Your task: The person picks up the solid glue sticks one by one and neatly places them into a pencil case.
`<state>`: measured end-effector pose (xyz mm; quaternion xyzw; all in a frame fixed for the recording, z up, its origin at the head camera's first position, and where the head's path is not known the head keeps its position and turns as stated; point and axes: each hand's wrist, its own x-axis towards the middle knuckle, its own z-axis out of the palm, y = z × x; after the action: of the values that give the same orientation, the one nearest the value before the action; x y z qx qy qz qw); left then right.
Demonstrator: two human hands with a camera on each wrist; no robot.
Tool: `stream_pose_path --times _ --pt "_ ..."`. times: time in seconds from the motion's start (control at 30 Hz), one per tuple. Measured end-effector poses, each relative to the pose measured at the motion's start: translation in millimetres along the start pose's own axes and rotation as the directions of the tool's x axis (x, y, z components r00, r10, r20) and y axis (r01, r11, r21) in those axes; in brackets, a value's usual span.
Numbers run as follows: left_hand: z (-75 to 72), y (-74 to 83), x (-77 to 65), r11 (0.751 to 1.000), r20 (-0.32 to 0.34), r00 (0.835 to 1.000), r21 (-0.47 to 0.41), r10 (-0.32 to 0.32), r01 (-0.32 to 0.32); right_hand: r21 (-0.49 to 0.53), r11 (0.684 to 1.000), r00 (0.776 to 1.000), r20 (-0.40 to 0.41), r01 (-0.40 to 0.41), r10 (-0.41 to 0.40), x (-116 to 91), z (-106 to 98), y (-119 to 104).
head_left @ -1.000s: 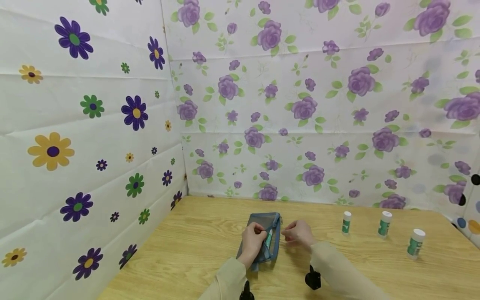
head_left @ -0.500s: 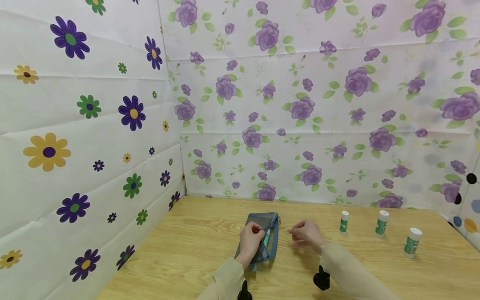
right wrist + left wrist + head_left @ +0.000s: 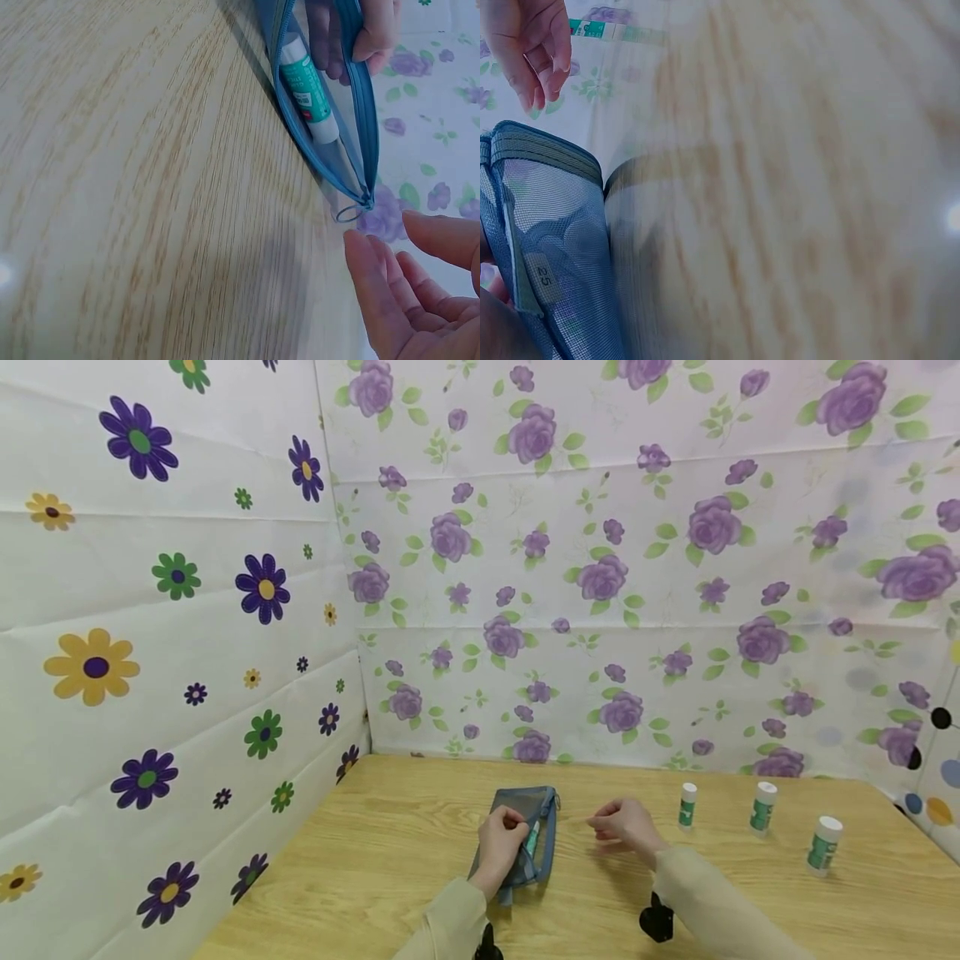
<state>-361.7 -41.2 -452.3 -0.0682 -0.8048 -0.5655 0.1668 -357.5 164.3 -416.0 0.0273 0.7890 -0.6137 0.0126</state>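
Observation:
A blue mesh zipper pouch (image 3: 513,800) lies on the table, its zipper parted. My left hand (image 3: 501,847) pinches the pouch's upper edge between thumb and fingers, holding the mouth apart. Inside rests a green and white glue stick (image 3: 306,88), plain to see through the opening in the right wrist view. To the right of the pouch, my right hand (image 3: 628,828) hovers with relaxed, slightly bent fingers and nothing in them. In the right wrist view its fingertips are near the zipper's ring pull (image 3: 349,214), apart from it. A small "25" tag (image 3: 543,277) shows through the mesh.
Three more green and white glue sticks of differing size stand upright at the right: a small one (image 3: 687,805), a middle one (image 3: 762,808) and a larger one (image 3: 824,845). Flowered cloth walls (image 3: 480,577) border the wooden table (image 3: 390,827) at the back and left.
My right hand has moved away from the pouch, rightward toward the standing glue sticks. My left hand keeps its hold on the pouch's edge. The head view has shifted slightly.

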Motion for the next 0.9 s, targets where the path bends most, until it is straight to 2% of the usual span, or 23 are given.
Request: stream_pose_path --times 0.27,0.9 --pt "0.1 -0.1 -0.3 1.0 -0.003 1.0 -0.003 -0.001 0.001 -0.066 0.998 1.0 -0.006 0.022 -0.022 -4 -14 2" --pt "-2.0 1.9 -0.8 1.0 -0.004 1.0 -0.001 -0.007 0.007 -0.128 0.991 0.998 -0.031 0.044 -0.048 -9 -56 8"
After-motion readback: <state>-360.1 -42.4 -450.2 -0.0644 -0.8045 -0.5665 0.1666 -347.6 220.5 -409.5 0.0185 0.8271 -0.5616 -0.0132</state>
